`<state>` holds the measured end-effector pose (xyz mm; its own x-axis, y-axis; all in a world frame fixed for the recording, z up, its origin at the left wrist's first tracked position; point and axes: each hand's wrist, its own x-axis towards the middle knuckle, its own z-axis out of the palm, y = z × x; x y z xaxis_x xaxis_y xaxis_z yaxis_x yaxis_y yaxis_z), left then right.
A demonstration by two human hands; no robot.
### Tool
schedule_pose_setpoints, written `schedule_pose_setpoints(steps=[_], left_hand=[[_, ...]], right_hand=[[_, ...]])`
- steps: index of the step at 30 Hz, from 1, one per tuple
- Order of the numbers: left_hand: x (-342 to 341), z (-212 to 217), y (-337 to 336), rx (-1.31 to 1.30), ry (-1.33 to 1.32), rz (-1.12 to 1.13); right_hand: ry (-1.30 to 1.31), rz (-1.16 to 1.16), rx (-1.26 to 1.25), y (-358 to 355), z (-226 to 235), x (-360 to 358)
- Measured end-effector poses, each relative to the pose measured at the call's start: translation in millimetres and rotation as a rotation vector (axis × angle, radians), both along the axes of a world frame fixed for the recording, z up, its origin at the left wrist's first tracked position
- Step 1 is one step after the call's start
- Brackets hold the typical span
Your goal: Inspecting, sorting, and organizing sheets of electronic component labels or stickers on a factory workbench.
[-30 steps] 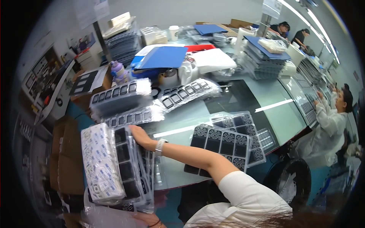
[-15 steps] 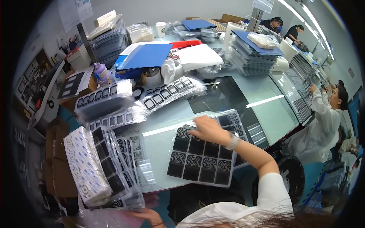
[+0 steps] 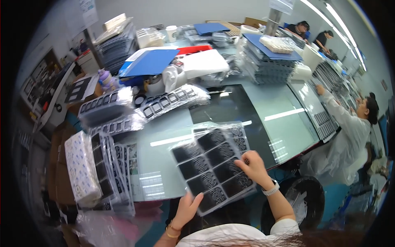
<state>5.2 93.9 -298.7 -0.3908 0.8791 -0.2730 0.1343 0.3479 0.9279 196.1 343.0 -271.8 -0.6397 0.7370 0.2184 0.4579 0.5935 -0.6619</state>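
Observation:
Between my two hands is a clear sheet of black rectangular panels with ring-shaped patterns (image 3: 210, 161), turned askew over the front edge of the glass-topped table. My left hand (image 3: 188, 210) grips its lower left edge, thumb on top and the other fingers partly hidden. At the right edge my right hand (image 3: 253, 165) pinches the same sheet. Partly beneath it lies another such sheet (image 3: 239, 135). To the left stand more panel sheets (image 3: 123, 164) beside a white block with blue print (image 3: 83, 168).
Foil-like strips with black frames (image 3: 177, 99) lie farther back. A dark mat (image 3: 234, 108) covers part of the table. Blue boards (image 3: 152, 62), stacked trays (image 3: 269, 68) and a white cup (image 3: 171, 33) stand behind. A co-worker in white (image 3: 347, 123) works at the right.
The panel sheet has turned and come nearer to me. My left hand has moved from the plastic at the lower left onto the sheet; my right hand has shifted to its right edge.

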Motion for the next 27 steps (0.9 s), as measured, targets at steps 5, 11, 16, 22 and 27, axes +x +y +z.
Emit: schedule_pose_setpoints(steps=[5, 11, 16, 22, 27], left_hand=[[3, 13, 52, 0.218, 0.753, 0.082], [-2, -9, 61, 0.293, 0.488, -0.046], [-35, 44, 15, 0.331, 0.652, 0.055], [-176, 154, -108, -0.029, 1.545, 0.927], [-287, 123, -212, 0.051, 0.421, 0.913]], right_hand=[[0.105, -0.077, -0.146, 16, -23, 52], [0.602, -0.197, -0.962, 40, -17, 62], [0.483, 0.134, -1.127, 63, -39, 36], [0.585, 0.126, -0.945, 42, 31, 6], [0.588, 0.266, -0.700, 25, 92, -43]])
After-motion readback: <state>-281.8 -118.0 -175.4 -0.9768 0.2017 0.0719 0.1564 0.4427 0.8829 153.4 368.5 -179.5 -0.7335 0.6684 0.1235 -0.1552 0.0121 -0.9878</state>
